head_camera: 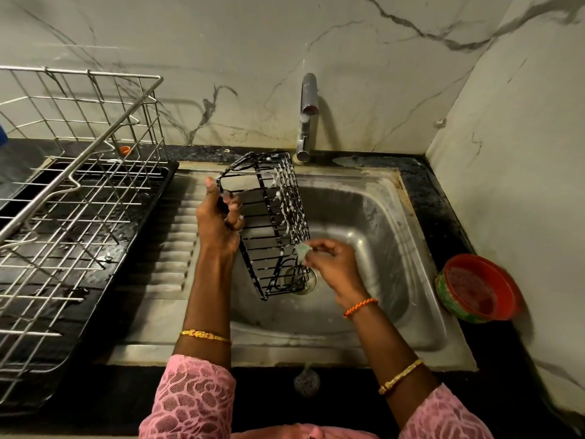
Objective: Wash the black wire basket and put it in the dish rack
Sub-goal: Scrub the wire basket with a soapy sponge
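The black wire basket (272, 223) is long and narrow, streaked with white soap foam, and tilted over the steel sink (380, 217). My left hand (218, 220) grips its left rim near the top. My right hand (332, 264) pinches a small pale green scrubber (302, 251) against the basket's lower right side. The steel dish rack (72, 191) stands on a black tray at the left, with nothing in the part that shows.
A chrome tap (307, 115) rises behind the sink; no water runs from it. A red and green bowl (478, 288) sits on the black counter at the right. A ribbed drainboard (171, 245) lies between sink and rack. A steel scouring pad (306, 381) rests at the front edge.
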